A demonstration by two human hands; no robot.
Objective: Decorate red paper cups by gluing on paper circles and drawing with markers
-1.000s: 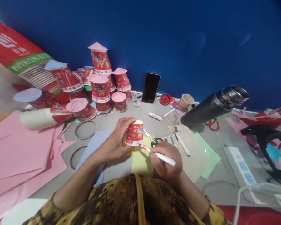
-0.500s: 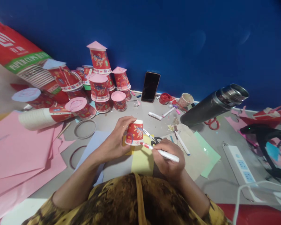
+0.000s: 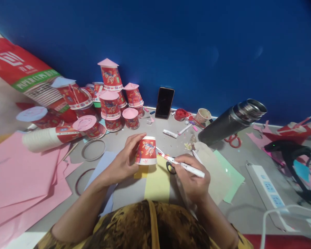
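My left hand (image 3: 126, 159) holds a red patterned paper cup (image 3: 146, 149) by its left side, bottom end up, over the desk. A pink drawing shows on the white band at the cup's lower edge. In my right hand (image 3: 193, 178) is a white marker (image 3: 193, 170) with a red tip end pointing left. The tip end is just right of the cup and looks apart from it. Under the marker lie scissors (image 3: 170, 167) with black handles, partly hidden. A yellow sheet (image 3: 158, 183) lies flat below the cup.
Several red cups with pink paper tops (image 3: 110, 103) stand at the back left, near pink sheets (image 3: 20, 173). Behind the hands are a phone (image 3: 165, 103) and a loose marker (image 3: 170, 133). To the right are a dark flask (image 3: 223, 124), green paper (image 3: 229, 176) and a power strip (image 3: 268, 188).
My right hand has moved right with the marker, whose tip has come away from the cup. The cup has shifted slightly left and turned more upright. The camera view has tilted up a little.
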